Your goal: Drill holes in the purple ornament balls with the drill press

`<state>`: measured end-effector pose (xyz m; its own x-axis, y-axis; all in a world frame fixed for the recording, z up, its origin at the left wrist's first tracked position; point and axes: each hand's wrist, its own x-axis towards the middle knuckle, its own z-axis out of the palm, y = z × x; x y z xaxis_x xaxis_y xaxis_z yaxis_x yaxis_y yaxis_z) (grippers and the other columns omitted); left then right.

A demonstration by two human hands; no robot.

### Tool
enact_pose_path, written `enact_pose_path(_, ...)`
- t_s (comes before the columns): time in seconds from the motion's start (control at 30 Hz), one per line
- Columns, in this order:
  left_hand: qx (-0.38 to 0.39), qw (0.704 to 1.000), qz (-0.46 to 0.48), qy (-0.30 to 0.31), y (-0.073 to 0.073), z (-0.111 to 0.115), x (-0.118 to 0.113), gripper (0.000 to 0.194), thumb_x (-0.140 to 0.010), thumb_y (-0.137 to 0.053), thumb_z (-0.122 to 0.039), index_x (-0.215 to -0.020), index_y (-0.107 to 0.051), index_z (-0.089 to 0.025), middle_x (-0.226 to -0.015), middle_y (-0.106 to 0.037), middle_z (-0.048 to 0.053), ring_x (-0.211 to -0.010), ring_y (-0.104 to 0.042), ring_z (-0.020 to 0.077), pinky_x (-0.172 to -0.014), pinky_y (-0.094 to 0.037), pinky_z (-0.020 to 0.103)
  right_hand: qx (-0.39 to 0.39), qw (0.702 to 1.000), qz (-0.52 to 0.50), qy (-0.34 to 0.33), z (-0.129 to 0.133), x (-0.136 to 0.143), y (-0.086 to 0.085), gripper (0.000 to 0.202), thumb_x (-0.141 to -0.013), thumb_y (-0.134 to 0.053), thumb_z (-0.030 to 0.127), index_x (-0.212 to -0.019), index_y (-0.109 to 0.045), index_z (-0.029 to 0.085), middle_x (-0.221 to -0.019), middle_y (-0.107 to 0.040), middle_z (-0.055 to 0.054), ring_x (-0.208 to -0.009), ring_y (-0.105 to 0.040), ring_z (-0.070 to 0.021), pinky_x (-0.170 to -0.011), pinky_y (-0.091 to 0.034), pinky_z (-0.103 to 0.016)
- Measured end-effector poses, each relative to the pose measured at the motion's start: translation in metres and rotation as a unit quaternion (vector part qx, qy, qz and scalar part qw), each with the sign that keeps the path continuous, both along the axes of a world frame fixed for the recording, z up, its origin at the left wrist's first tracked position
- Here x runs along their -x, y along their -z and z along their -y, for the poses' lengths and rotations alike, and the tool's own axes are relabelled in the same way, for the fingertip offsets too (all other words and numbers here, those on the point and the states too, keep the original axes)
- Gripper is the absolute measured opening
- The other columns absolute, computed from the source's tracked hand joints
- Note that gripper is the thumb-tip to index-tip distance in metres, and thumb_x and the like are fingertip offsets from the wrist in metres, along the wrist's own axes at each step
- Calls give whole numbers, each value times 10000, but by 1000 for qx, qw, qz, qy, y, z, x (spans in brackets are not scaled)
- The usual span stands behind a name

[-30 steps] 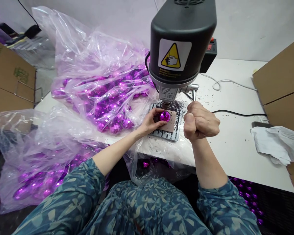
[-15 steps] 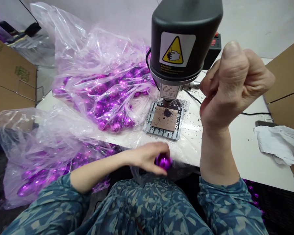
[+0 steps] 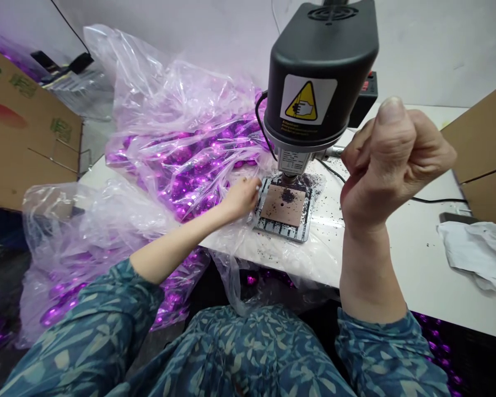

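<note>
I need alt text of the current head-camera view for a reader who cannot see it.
A person's right hand makes a fist beside a black-housed drill press, while the left hand is next to a translucent plastic bag of shiny purple faceted balls. Below the press, dark crumbs lie on a brown square board.

White table (image 3: 413, 264): bright and even between the left hand (image 3: 243, 198) and the right hand (image 3: 394, 162), shadows soft!
Plastic bags (image 3: 182, 88): beyond the left hand, and what glare, white streaks all over!
Purple balls (image 3: 182, 184): pinpoint sparkles, facets melting together.
Left hand: a little soft.
Black drill head (image 3: 326, 69): between both hands, farther off, faint sheen on top, small print (image 3: 295, 125) unreadable.
Below the hands: deep gloom.
Cardboard box (image 3: 25, 160): far left of the left hand, stretched by the wide lens.
</note>
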<state>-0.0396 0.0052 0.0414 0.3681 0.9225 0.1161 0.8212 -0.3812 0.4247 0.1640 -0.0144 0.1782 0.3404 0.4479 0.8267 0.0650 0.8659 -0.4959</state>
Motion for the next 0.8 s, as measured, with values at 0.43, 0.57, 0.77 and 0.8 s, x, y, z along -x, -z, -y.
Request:
enact_pose_path(0.43, -42, 992, -76, -90, 22, -128, 0, 419, -966, -514, -58, -1337, -702, -106, -1412, -705, 226, -1373, -622, 375, -1199, -468, 517, -37, 999, 5, 13, -5, -2, 7, 547, -983, -681, 349, -577, -346, 203, -481, -319, 53, -423, -342, -66, -446, -203, -308)
enact_pose_path(0.57, -32, 994, -9, -103, 16, -122, 4, 399, -870, -628, -43, -1244, -743, -116, -1366, -731, 206, -1341, -645, 406, -1187, -483, 538, -43, 999, 16, 14, -3, -2, 6, 545, -985, -678, 363, -578, -351, 207, -485, -340, 50, -425, -333, -70, -443, -207, -316)
enact_pose_path(0.77, 104, 940, 285, -157, -4, -60, 21, 363, -894, -803, -264, -1217, -673, -159, -1128, -771, 109, -1053, -741, 263, -981, -614, 421, -1, 1000, 17, 8, 0, -1, 9, 597, -976, -665, 505, -575, -317, 233, -501, -308, 44, -439, -310, -88, -465, -212, -345)
enact_pose_path(0.8, 153, 905, 364, -159, -6, -49, 22, 367, -912, -805, -310, -1214, -658, -164, -1117, -770, 101, -997, -749, 232, -934, -631, 401, 10, 1000, 16, 4, 0, -1, 10, 607, -973, -656, 542, -579, -311, 236, -505, -301, 45, -439, -299, -88, -469, -223, -344)
